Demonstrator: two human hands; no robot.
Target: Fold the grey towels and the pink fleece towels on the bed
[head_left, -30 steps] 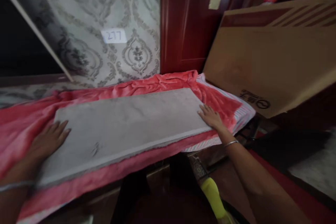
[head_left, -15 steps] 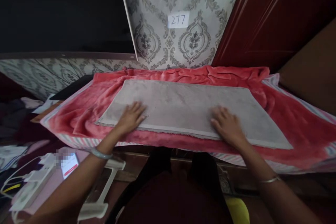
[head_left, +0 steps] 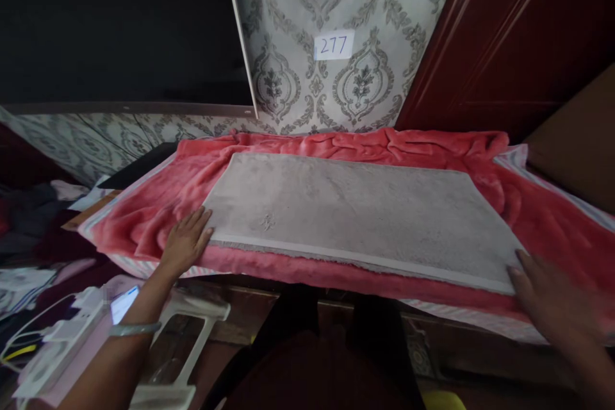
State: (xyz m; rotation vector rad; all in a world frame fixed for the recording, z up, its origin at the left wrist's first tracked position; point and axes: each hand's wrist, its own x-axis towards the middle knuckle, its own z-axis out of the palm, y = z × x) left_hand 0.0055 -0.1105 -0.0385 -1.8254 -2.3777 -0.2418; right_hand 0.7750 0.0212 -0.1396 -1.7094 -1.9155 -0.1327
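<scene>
A grey rectangular cloth lies flat on a pink-red fleece blanket that covers a table. My left hand rests flat and open at the cloth's near left corner, fingers stretched onto the blanket and the cloth's edge. At the near right corner my right hand lies open too, fingertips touching the cloth's edge. A bangle shows on my left wrist.
Patterned wallpaper with a label reading 277 is behind the table. A dark screen fills the upper left, a dark red door the upper right. White devices and cables lie at lower left. A brown box stands at right.
Both hands have slid outward along the cloth's near edge, from its middle to its two near corners. A second ago the view was turned further right.
</scene>
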